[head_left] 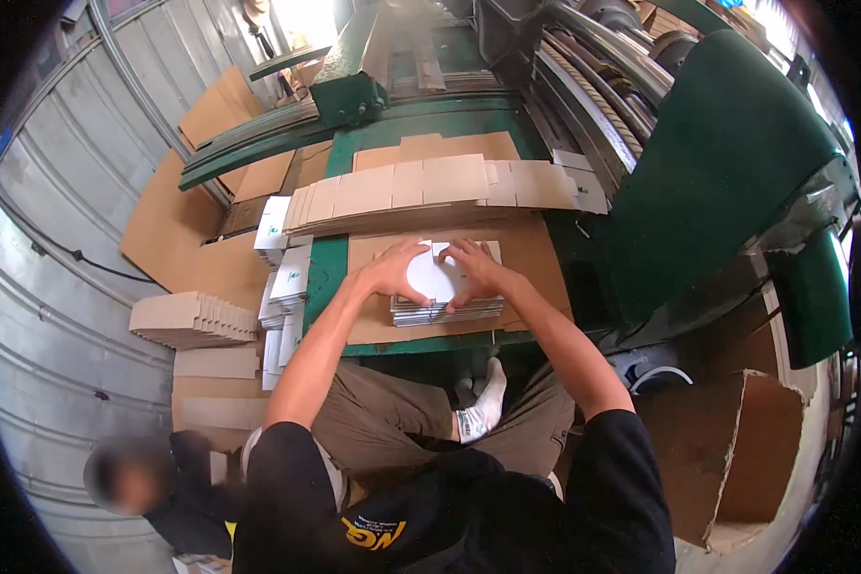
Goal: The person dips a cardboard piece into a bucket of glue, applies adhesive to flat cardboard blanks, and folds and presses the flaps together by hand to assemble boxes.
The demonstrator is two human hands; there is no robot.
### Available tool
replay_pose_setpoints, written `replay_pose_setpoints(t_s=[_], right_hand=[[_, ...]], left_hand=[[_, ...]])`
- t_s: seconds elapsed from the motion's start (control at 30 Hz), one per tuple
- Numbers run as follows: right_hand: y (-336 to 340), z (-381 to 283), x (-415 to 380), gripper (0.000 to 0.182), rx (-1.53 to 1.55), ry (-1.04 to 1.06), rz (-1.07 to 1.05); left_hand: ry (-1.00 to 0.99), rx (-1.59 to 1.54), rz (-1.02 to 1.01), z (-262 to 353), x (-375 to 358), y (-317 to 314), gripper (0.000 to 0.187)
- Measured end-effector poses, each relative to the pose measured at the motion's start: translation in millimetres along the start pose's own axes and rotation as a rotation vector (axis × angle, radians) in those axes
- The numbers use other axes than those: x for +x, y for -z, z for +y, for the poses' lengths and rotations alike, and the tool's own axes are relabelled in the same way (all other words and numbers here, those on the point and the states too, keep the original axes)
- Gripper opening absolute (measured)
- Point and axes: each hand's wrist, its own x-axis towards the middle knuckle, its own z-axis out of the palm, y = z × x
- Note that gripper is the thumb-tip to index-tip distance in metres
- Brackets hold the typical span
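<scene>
A stack of white flat cardboard pieces (pixel 437 277) lies on a brown cardboard sheet (pixel 371 320) at the near edge of the green table. My left hand (pixel 393 271) curves over the left side of the stack, thumb along its front. On the right side, my right hand (pixel 474 272) rests with bent fingers on top and the thumb at the front edge. Both hands hold the stack between them. Just beyond them lies a long row of folded brown cardboard pieces (pixel 402 189).
More white stacks (pixel 291 275) stand left of the table. Brown cardboard bundles (pixel 193 319) lie farther left. Green machinery with rollers (pixel 603 86) and a green cover (pixel 717 172) stands at the right. An open cardboard box (pixel 727 459) is at lower right. Another person (pixel 187 488) is at lower left.
</scene>
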Motion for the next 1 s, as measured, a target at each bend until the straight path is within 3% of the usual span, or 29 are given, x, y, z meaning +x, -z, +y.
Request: replay_pose_setpoints(t_s=[0.23,0.67,0.77,0.83,0.87,0.93,1.0], right_hand=[[-4.7,3.9,-3.6,0.102,0.088,0.013,0.097],[-2.8,-0.9,-7.7,0.102,0.142,-0.013,0.170],[-0.6,-3.4,-6.5,0.111,0.170,-0.042,0.085],[5.2,-17.2,-8.0,0.123,-0.022,-0.128,0.019],[10.6,-22.6,-4.7,0.123,-0.021,-0.125,0.017],[16.8,-28.7,3.5,0.128,-0.107,-0.194,-0.230],[18.6,-36.1,3.0,0.125,-0.127,-0.210,-0.253]], left_hand=[[0.035,0.057,-0.026,-2.3,-0.8,-5.1,0.128],[0.056,0.025,0.015,-3.1,-0.8,-7.9,0.131],[0.070,0.018,0.029,-6.2,-1.4,-10.7,0.133],[0.068,0.029,0.001,-4.1,-1.1,-9.1,0.135],[0.072,0.028,0.001,-3.7,-0.3,-9.0,0.135],[0.093,0.058,-0.022,-4.8,0.4,-11.3,0.139],[0.101,0.060,-0.028,-3.3,1.2,-11.3,0.140]])
